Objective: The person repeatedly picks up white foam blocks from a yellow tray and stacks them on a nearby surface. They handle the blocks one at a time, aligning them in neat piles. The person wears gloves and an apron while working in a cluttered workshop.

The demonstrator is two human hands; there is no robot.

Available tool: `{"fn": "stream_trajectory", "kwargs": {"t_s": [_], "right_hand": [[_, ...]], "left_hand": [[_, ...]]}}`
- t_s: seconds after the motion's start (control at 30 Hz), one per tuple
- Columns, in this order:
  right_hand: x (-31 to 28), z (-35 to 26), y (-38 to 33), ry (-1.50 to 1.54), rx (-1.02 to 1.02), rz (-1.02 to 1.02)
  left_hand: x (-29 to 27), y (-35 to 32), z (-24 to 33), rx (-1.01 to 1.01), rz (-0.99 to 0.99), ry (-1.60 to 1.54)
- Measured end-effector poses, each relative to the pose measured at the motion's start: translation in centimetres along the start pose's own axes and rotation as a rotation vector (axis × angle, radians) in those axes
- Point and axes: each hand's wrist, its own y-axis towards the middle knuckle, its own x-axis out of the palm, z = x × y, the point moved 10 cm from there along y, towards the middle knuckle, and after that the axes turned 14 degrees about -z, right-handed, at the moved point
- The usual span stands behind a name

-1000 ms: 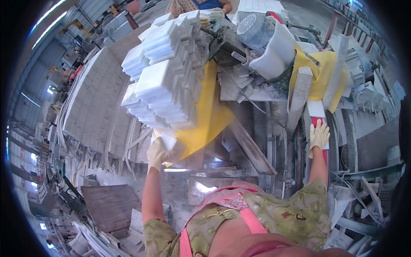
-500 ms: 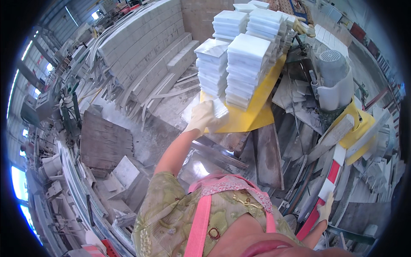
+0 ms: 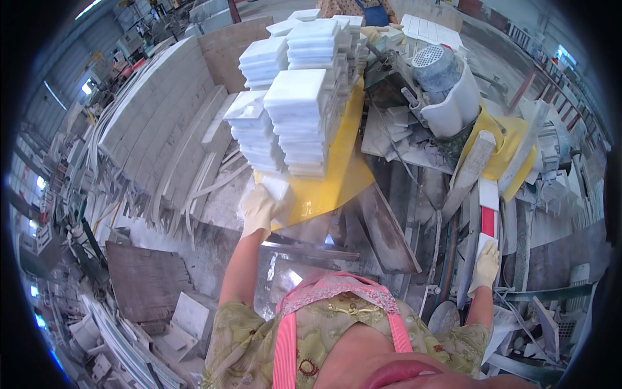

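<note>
A large stone-cutting machine (image 3: pixel 447 97) is filling the upper right of the head view, its grey motor sitting at about one o'clock. On its yellow table (image 3: pixel 330 188), running from centre toward twelve o'clock, white marble tiles are standing in several tall stacks (image 3: pixel 298 117); the table is serving as the only real holder here, and the stacks are taking up most of it, leaving a bare yellow corner at the near edge. Beyond the stacks, at ten o'clock, long pale stone slabs (image 3: pixel 155 129) are leaning in rows.

The left hand (image 3: pixel 262 207), gloved, is closing its fingers around a single white tile (image 3: pixel 277 188) just at the foot of the nearest stack, at the table's near corner; the tile is touching the table edge and lying just beside the stack. The right hand (image 3: pixel 484 266), also gloved, is wrapping around the lower end of a red-and-white lever (image 3: pixel 487 217) at about four o'clock, well apart from the tiles.

As a judgement, the step in hand looks like handling one tile at the stack, either adding it or drawing it off; which one cannot be told. The next move is calling for a level, steady carry, since the stacks are standing high and near the edge.
</note>
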Motion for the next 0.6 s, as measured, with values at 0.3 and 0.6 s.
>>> {"fn": "stream_trajectory", "kwargs": {"t_s": [0.3, 0.6], "right_hand": [[-8.3, -10.9, -3.7, 1.560, -0.113, -0.062], [-8.5, -47.9, -16.8, 1.805, -0.535, -0.449]], "left_hand": [[0.9, 1.0, -0.5, 0.108, -0.039, 0.043], [1.1, 1.6, -0.9, 0.309, -0.045, 0.104]]}}
